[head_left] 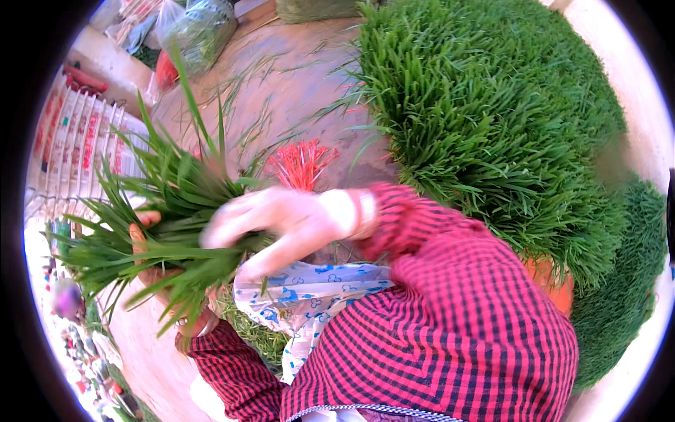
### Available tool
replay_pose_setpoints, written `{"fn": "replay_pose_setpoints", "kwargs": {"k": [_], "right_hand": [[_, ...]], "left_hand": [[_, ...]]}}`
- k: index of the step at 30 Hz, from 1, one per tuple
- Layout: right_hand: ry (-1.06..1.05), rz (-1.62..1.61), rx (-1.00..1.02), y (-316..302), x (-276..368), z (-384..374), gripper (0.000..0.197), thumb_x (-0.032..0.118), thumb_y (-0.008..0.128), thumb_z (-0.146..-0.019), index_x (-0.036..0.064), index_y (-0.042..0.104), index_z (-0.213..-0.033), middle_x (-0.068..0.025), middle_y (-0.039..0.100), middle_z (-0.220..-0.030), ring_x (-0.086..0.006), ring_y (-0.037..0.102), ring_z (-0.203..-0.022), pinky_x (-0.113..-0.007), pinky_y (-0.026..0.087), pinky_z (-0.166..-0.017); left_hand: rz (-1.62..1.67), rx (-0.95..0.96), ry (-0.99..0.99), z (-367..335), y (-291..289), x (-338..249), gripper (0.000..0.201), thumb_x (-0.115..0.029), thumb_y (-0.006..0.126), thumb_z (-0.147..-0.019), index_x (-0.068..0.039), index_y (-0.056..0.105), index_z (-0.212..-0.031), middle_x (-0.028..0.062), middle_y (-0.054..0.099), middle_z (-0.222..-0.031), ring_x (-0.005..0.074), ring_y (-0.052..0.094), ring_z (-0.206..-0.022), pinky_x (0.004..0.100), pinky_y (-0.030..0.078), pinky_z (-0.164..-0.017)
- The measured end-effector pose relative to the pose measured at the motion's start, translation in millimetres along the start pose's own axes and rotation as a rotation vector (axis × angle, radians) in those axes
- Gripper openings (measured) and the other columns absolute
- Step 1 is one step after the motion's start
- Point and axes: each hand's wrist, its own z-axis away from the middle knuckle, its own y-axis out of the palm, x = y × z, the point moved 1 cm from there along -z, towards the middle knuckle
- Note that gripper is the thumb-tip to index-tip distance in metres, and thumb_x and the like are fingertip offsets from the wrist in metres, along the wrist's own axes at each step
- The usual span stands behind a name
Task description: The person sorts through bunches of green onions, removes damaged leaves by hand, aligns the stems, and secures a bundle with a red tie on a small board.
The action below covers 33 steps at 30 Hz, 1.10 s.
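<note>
A loose bunch of garlic chives [176, 211], with long flat green blades, fans out at the left. My left hand [144, 246] is wrapped round it from the far side, mostly hidden by the leaves. Over the near side of the bunch, my right hand [281, 218] is smeared by motion, its thumb apart from the fingers and nothing visible in it. The fingertips reach the leaves; whether they press on them I cannot tell. Just beyond the right wrist lies a cluster of thin red ties [302, 162].
A big heap of green chives [485, 119] rises at the right, with an orange object [548, 281] under its near edge. A patterned plastic sheet [309, 288] covers my lap. Stray blades litter the floor [281, 84]. Filled plastic bags [200, 35] stand far left, near a white rack [91, 141].
</note>
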Motion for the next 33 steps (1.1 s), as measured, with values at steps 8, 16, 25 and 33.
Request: {"fn": "replay_pose_setpoints", "kwargs": {"k": [8, 16, 25, 33], "right_hand": [[1.082, 0.727, 0.174, -50.2, -12.2, 254.3, 0.107, 0.055, 0.08, -0.065, -0.007, 0.039, -0.141, -0.0284, 0.047, -0.14, -0.0364, 0.043, -0.134, -0.042, 0.032, -0.113], [0.293, 0.11, -0.287, -5.9, 20.8, 85.0, 0.097, 0.032, 0.088, -0.069, 0.0029, 0.036, -0.145, -0.016, 0.048, -0.142, -0.0237, 0.046, -0.13, -0.038, 0.039, -0.107], [0.87, 0.217, -0.435, -11.0, 14.1, 154.0, 0.049, 0.037, 0.081, -0.071, 0.0034, 0.069, -0.105, -0.0161, 0.072, -0.093, -0.024, 0.069, -0.086, -0.037, 0.054, -0.079], [0.743, 0.473, -1.296, -86.9, 83.0, 309.3, 0.035, 0.02, 0.082, -0.078, -0.0041, 0.069, -0.1, -0.0111, 0.072, -0.097, -0.0178, 0.067, -0.084, -0.032, 0.052, -0.082]], "left_hand": [[0.258, 0.383, -0.238, 30.4, 53.2, 17.2, 0.035, -0.034, 0.046, -0.103, -0.001, 0.06, -0.103, 0.0124, 0.064, -0.1, 0.0249, 0.06, -0.092, 0.0376, 0.049, -0.092], [0.002, 0.356, -0.391, 70.2, 124.2, 51.5, 0.037, -0.028, 0.061, -0.097, -0.001, 0.056, -0.122, 0.0107, 0.063, -0.114, 0.0227, 0.059, -0.104, 0.0367, 0.048, -0.096], [-0.545, 0.387, -0.128, 99.3, 130.3, 52.1, 0.066, -0.014, 0.077, -0.084, -0.003, 0.044, -0.141, 0.007, 0.051, -0.136, 0.0219, 0.049, -0.122, 0.0359, 0.04, -0.105], [-0.358, -0.07, -0.388, 116.5, -18.1, 38.3, 0.05, -0.029, 0.054, -0.099, -0.004, 0.044, -0.141, 0.0152, 0.052, -0.139, 0.0237, 0.047, -0.132, 0.0409, 0.034, -0.111]]}}
